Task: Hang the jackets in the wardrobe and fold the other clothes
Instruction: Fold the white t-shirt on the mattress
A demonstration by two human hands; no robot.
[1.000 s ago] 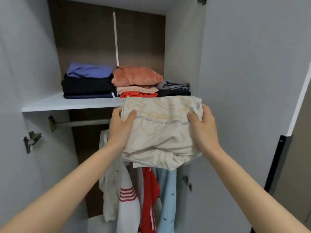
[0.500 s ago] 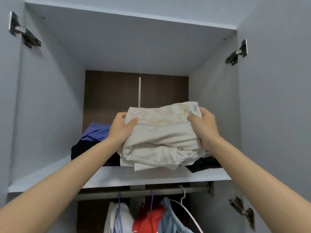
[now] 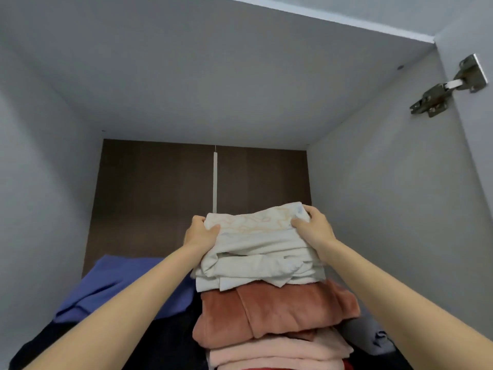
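Reaching up from the near edge, both bare forearms run toward the wardrobe's upper shelf; nearest in the middle stack lie pale pink folded pieces [image 3: 277, 351], and on them a rust fleece [image 3: 274, 308]; left of that stack sit a black garment [image 3: 165, 343] and a blue garment [image 3: 120, 284], and a grey garment [image 3: 373, 340] lies to the right; the cream folded garment [image 3: 256, 249] now appears to rest on top of the fleece, whereas a second ago it was held out in front of the shelf edge, over the hanging jackets, and half a second ago it was raised level with the shelf; the rail and jackets have left the view as the head tilted up; the left hand [image 3: 201, 233] and right hand [image 3: 314, 228] grip the cream garment's two ends, fingers curled under and thumbs pressed on top, so it is set down but not let go; by my reckoning this folded piece is all but stowed, with only the release left; farther back stands the brown back panel [image 3: 160, 196], and a metal hinge [image 3: 448, 86] sits high on the right; no brand or writing can be read, only pale orange squiggles on the cream cloth.
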